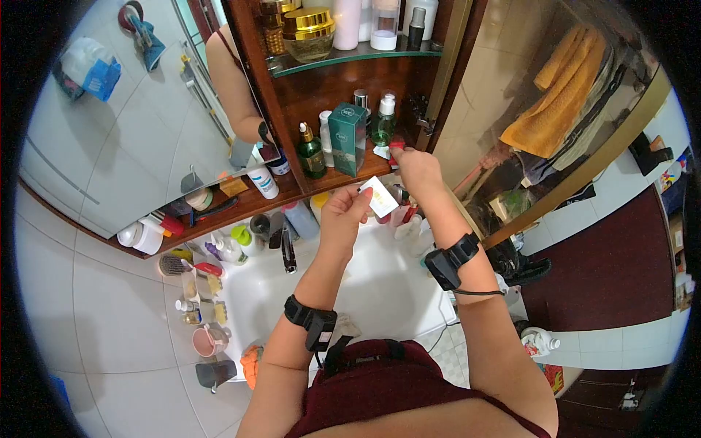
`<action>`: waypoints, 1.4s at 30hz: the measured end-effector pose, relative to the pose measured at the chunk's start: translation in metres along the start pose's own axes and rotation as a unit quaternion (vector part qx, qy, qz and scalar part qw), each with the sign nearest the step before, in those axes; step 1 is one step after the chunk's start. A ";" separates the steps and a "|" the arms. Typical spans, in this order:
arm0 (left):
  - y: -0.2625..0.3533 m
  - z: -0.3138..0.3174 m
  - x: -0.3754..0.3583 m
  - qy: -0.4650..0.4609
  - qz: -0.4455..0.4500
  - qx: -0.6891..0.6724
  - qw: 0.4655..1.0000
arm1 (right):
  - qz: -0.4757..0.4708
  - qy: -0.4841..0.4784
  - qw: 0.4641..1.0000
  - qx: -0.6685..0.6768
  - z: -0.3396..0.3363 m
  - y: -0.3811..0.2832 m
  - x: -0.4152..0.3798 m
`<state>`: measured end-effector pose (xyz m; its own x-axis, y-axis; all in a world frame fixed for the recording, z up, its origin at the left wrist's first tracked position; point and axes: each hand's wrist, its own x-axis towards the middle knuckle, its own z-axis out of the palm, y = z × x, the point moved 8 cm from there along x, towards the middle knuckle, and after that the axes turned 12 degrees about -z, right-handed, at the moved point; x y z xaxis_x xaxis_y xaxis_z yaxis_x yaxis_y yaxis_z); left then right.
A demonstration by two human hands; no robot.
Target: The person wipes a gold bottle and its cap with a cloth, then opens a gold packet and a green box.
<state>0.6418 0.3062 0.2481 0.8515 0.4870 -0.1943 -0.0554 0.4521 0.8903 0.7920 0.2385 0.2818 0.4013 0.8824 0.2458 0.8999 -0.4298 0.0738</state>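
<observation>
Between the thumb and fingers of my left hand (342, 219) is a small white sachet (380, 198) with pale yellow print, held tilted over the back of the sink. My right hand (420, 174) reaches to the right end of the lower cabinet shelf (341, 177), its fingers closed at a small red item (396, 148) whose kind is mostly hidden. Just behind it stands a green bottle with a clear cap (384, 120). Left of that are a tall green box (347, 139), a slim white tube (326, 139) and a dark green dropper bottle (310, 152).
Below my hands lies the white sink (391, 281) with a dark faucet (285, 244); bottles crowd its back rim. A glass shelf (358, 63) with jars hangs above. Mirrored doors flank the cabinet, the left mirror (139, 124) and the right one (475, 124). A pink cup (209, 341) stands left.
</observation>
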 end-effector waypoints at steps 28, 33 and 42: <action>-0.013 0.015 -0.004 -0.014 0.019 0.037 0.999 | 0.133 0.079 0.580 0.800 -0.009 -0.018 -0.101; -0.015 0.042 -0.033 -0.011 0.007 0.096 0.995 | 0.171 0.066 0.591 0.785 -0.011 -0.035 -0.145; -0.099 0.072 -0.068 -0.106 -0.058 0.256 0.959 | 0.239 0.036 0.629 0.739 0.034 -0.040 -0.249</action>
<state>0.6269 0.1752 0.2029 0.9268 0.2677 -0.2635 0.2621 0.0415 0.9641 0.6618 0.0429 0.1845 0.7256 0.6860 -0.0533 -0.1222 0.0521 -0.9911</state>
